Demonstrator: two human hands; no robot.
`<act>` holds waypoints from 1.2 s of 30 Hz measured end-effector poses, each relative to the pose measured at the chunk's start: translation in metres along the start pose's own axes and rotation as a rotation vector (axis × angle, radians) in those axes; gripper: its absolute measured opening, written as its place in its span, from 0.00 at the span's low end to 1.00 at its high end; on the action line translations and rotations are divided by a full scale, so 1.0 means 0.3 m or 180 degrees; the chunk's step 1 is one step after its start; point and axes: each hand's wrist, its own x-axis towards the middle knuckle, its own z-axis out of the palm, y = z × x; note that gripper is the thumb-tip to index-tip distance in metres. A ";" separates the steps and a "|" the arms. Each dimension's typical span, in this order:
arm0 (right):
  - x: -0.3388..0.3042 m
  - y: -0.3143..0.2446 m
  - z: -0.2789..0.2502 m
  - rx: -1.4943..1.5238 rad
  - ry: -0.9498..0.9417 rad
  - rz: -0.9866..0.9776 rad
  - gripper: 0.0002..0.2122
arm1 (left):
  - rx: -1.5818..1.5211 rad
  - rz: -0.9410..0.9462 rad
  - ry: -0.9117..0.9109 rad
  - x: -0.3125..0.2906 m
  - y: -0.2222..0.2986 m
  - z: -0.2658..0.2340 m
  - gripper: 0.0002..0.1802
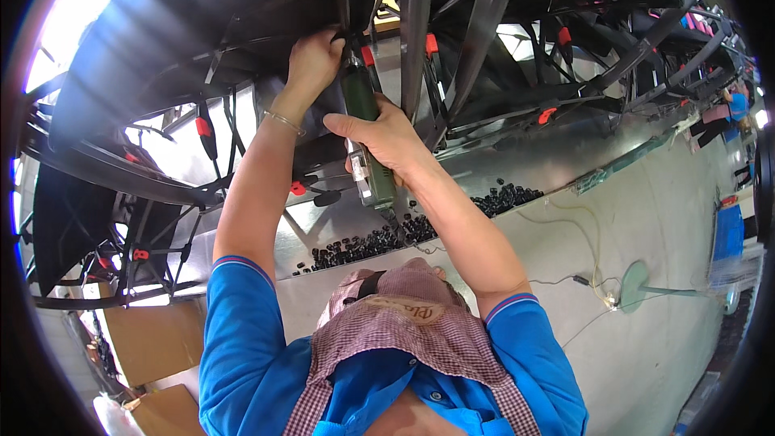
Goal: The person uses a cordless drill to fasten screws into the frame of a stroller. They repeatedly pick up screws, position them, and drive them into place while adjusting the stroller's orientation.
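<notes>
My right hand [386, 139] is wrapped round a dark green, cylindrical electric screwdriver [360, 93], its thumb lying across the body. The tool is held upright in the picture, its silver tip pointing away from me toward the black frame, a cord at its near end. My left hand [316, 60] is closed beside the screwdriver's tip, with fingertips against a dark part. What those fingers pinch is hidden. Around both hands stand black tubes [413, 32] of the frame, with black panels [202, 40] above and red clips [432, 44] on the struts.
Many small black caps [363, 250] lie heaped along the near edge of the metal table [303, 230]. Cables run over the floor to a round-based stand [634, 287] at right. Cardboard boxes [153, 339] stand at lower left. Another person [731, 106] is at far right.
</notes>
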 end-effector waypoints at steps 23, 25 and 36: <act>0.038 0.021 0.025 -0.0319 0.0305 0.0033 0.27 | -0.0290 0.0071 -0.0174 0.027 0.030 -0.017 0.12; 0.029 0.011 0.041 -0.0249 0.0289 0.0115 0.26 | -0.0240 0.0154 -0.0142 0.027 0.017 -0.026 0.11; -0.055 0.028 -0.007 -0.0108 0.0371 0.0294 0.21 | -0.0874 0.0063 -0.0922 -0.133 0.110 -0.237 0.24</act>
